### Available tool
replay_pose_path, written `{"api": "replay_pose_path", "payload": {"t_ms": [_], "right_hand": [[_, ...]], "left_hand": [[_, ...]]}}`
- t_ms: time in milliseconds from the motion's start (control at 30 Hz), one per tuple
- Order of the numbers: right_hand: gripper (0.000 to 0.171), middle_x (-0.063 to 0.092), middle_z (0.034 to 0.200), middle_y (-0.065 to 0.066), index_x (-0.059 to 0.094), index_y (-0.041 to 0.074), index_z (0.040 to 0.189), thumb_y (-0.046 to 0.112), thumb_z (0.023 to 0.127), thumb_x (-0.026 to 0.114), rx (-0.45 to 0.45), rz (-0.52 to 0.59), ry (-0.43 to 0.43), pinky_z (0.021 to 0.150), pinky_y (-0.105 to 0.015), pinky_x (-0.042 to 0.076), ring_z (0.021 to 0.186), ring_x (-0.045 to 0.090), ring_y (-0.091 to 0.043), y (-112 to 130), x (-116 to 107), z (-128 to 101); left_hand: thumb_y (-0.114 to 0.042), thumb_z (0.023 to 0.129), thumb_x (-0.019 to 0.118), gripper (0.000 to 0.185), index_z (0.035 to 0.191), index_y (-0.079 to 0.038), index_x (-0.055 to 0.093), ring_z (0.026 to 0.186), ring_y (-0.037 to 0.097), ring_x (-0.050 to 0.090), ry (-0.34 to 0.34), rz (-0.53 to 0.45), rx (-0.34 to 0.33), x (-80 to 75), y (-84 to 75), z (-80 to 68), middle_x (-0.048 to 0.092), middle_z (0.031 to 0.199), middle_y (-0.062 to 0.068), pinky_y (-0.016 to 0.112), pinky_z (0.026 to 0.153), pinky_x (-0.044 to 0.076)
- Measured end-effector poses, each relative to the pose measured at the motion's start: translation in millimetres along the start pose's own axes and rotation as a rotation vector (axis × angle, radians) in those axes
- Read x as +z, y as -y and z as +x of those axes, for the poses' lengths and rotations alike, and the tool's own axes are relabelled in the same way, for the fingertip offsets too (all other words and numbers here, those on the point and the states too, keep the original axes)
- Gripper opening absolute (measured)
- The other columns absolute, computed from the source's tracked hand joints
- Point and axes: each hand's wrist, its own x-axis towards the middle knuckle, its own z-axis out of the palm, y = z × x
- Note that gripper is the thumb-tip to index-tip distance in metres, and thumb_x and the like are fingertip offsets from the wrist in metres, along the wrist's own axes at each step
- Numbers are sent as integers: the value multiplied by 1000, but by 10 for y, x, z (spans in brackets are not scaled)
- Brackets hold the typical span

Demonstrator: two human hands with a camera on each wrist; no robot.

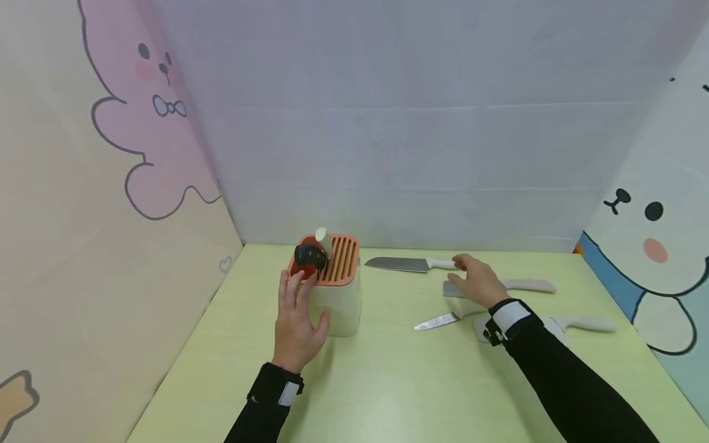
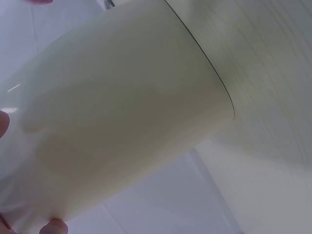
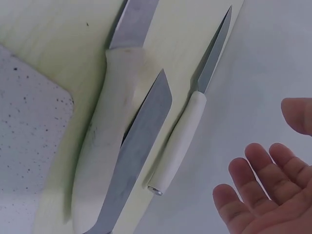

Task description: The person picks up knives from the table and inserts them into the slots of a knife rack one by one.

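left hand (image 1: 296, 323) braces the knife block (image 1: 335, 289) on the table (image 1: 388, 381), fingers straight; one handle already stands in it. right hand (image 1: 479, 280), fingers relaxed, hovers over four knives lying loose, nearest the chef's knife (image 1: 410, 264).

Two bare hands, no gloves or rings visible. Left hand (image 1: 295, 323) at lower centre-left of head view; right hand (image 1: 479, 281) at centre-right. Both arms in long black sleeves: left sleeve (image 1: 260, 412) running off bottom edge, right sleeve (image 1: 570, 381) running toward lower right corner. Black strap round each wrist, carrying a small white rectangular patch: left wrist strap (image 1: 279, 389), right wrist strap (image 1: 506, 319), the latter with a small black clip at its lower left. Only fingertips (image 3: 265, 187) seen in right wrist view.
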Motion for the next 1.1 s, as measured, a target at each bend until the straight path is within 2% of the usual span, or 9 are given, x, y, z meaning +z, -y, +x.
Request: {"api": "replay_pose_path", "payload": {"t_ms": [233, 433, 733, 933, 1100], "right_hand": [[55, 53, 127, -29, 46, -6, 134, 26, 93, 61, -11, -29, 10, 92, -55, 43, 115, 51, -46, -93, 26, 251], [52, 55, 126, -27, 49, -4, 132, 26, 92, 65, 14, -58, -10, 91, -55, 44, 113, 53, -44, -249, 95, 413], [47, 56, 125, -28, 54, -5, 127, 20, 89, 65, 66, -26, -51, 91, -56, 44, 112, 53, -46, -356, 255, 501], [42, 62, 114, -28, 59, -6, 120, 18, 86, 68, 29, -111, -94, 86, -54, 46, 102, 58, -44, -541, 337, 526], [41, 62, 109, -30, 60, -8, 118, 14, 85, 69, 35, -157, -110, 82, -55, 47, 96, 59, -46, -643, 372, 585]], "left_hand": [[-10, 76, 73, 73, 143, -13, 42, 145, 37, 12, 4, -7, -1, -3, 1, 22, 34, 145, 13, 52, 89, 49], [-11, 76, 73, 71, 141, -12, 43, 145, 37, 13, 5, -5, -1, 9, 6, 8, 34, 145, 11, 51, 88, 49], [-11, 76, 71, 70, 140, -12, 43, 145, 36, 13, -9, -5, -14, 24, 5, -31, 34, 145, 10, 50, 85, 52], [-11, 77, 70, 68, 140, -12, 43, 145, 37, 13, -9, -9, -13, 35, -12, -24, 34, 144, 11, 46, 80, 54], [-11, 77, 69, 68, 140, -11, 43, 144, 37, 14, -8, 4, -13, 17, -12, -11, 35, 143, 11, 47, 82, 53]]}}
